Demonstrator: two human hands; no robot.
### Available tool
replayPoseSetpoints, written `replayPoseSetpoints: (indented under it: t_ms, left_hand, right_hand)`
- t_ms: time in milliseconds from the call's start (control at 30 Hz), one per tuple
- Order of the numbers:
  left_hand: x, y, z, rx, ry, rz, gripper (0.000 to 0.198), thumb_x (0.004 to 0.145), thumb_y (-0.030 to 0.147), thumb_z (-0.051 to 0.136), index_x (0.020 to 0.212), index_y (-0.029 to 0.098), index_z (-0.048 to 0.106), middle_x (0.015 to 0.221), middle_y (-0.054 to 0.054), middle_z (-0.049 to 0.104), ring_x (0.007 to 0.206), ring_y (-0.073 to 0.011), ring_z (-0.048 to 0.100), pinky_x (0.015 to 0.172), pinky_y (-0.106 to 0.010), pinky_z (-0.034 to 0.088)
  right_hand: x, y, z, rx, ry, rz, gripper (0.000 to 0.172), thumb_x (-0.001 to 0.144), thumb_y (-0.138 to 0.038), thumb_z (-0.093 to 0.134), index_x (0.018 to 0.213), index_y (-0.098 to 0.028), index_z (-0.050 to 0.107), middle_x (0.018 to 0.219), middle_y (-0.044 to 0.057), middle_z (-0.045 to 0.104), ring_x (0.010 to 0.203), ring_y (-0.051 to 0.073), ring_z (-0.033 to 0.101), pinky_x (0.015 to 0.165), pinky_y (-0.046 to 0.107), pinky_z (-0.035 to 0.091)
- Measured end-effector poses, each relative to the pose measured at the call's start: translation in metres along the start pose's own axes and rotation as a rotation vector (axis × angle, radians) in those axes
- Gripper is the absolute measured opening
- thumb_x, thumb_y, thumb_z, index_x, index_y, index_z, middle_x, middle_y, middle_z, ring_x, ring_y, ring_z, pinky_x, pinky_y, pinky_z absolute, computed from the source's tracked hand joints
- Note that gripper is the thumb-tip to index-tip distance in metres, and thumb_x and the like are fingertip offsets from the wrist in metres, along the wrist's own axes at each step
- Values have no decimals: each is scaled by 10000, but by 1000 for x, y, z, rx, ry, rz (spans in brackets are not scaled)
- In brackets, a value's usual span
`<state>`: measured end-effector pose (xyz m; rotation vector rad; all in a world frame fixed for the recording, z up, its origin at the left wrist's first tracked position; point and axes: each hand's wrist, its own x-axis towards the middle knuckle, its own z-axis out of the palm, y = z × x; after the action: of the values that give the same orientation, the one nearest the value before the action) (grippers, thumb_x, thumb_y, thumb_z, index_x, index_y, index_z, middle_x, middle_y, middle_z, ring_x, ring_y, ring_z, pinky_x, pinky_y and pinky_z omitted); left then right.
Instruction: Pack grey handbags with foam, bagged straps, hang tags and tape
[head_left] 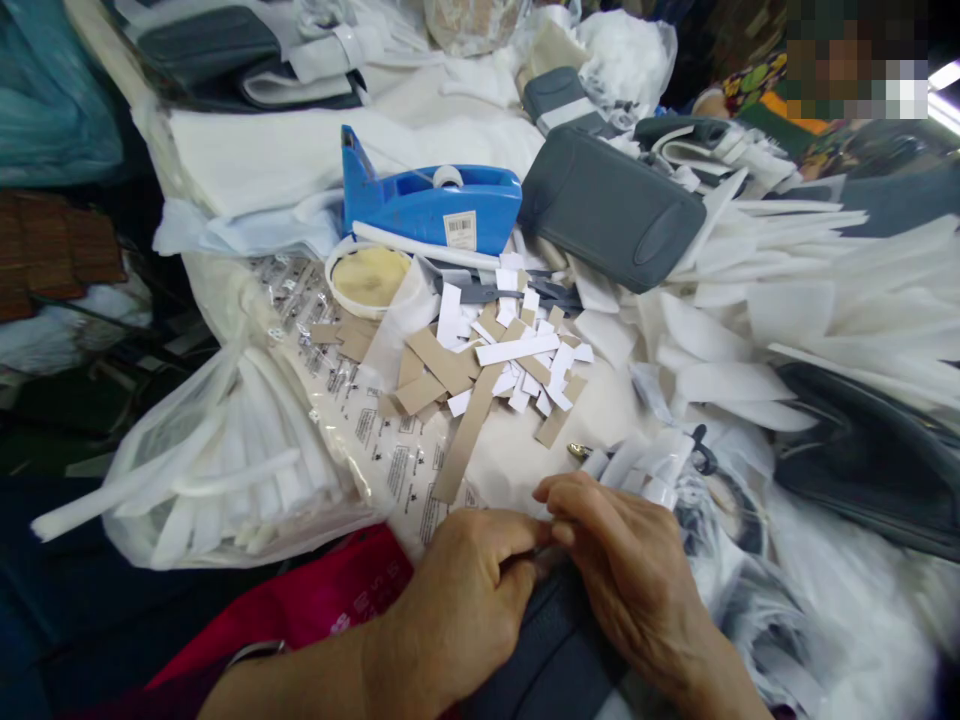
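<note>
Dark grey leather lay low in the view, under and between both hands, most of it hidden by them. At the far left a clear plastic bag held long white strips, one strip poking out toward the left edge. Just right of it a printed clear wrapper lay flat under a scatter of tan and white paper strips. Behind those sat a small round tub of pale paste, and behind the tub a blue tape dispenser stood on white sheeting. Near the bottom edge a pink cloth showed beside the left forearm. The left hand was curled, thumb and forefinger pinched together at the edge of the leather; what small thing it pinched I could not tell. The right hand met it fingertip to fingertip, fingers bent down and pressing on the same spot. Right of the dispenser a grey pouch lay flat. Farther right, white strips fanned out in a heap, with a dark bag below them
</note>
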<state>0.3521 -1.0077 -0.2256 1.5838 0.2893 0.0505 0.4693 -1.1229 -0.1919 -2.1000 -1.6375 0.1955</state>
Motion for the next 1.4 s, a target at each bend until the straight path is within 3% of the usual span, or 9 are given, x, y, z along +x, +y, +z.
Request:
replayPoseSetpoints:
  t_ms: [167,267,433,600,800,967,1067,1233,1400]
  left_hand:
    - [-11,-5,-1,-82,100,-55,64,892,151,506,870,202,540,731,27,626,693,-123,601,652,-202,439]
    - [-29,-12,-3,-49,143,49,23,890,219,558,882,202,572,809,0,635,761,-138,612,700,-206,465]
    - [-47,-25,2,16,143,275,358,760,182,727,1080,215,569,1002,-57,614,921,-183,610,824,-239,494]
    - [-41,-32,10,-7,168,297,153,820,103,584,944,192,563,904,-51,604,863,-164,600,784,-239,487]
    - [-41,-29,0,39,104,224,125,825,145,576,937,201,567,941,-37,594,869,-156,598,800,-231,494]
    - [-20,-25,-1,141,-2,126,482,738,207,682,1190,202,515,1396,-120,438,1271,-292,455,1062,-375,416]
    - [1,-25,12,60,-46,128,664,693,205,696,1289,181,405,1351,-143,480,1259,-296,467,1077,-421,410]
    - [6,-20,22,38,-50,168,376,823,151,536,1188,201,465,1153,-101,597,1136,-233,559,993,-354,480]
    - [1,-20,14,110,-87,167,369,905,232,452,1273,212,472,1284,-106,556,1236,-238,500,1095,-415,388]
  right_hand:
    - [1,0,-2,69,-42,-83,121,942,-202,511,872,-175,607,788,45,647,660,122,596,608,239,408]
    - [1,0,-3,88,-37,-72,143,920,-160,538,799,-167,614,707,35,630,628,123,586,600,246,405]
    - [3,0,-2,87,-35,-79,219,909,-181,570,692,-167,591,669,32,624,554,109,545,560,252,389]
    - [7,-2,-1,74,-44,-99,269,927,-238,563,668,-171,579,616,12,587,524,102,511,534,255,351]
    - [3,0,3,70,-109,-104,273,925,-180,535,656,-182,492,597,-4,523,533,101,453,535,272,282]
    - [5,-2,2,71,-126,-98,265,918,-126,496,669,-186,430,612,-9,489,565,105,413,572,286,284]
    - [9,-2,-1,95,-89,-87,261,915,-96,438,670,-182,414,646,0,483,620,115,424,625,293,322]
    - [11,1,1,66,-96,-38,294,948,-160,325,674,-185,429,709,25,476,690,149,424,684,332,347]
    - [16,1,-3,112,225,-69,336,957,-215,331,655,-194,475,676,15,458,637,141,441,623,303,368]
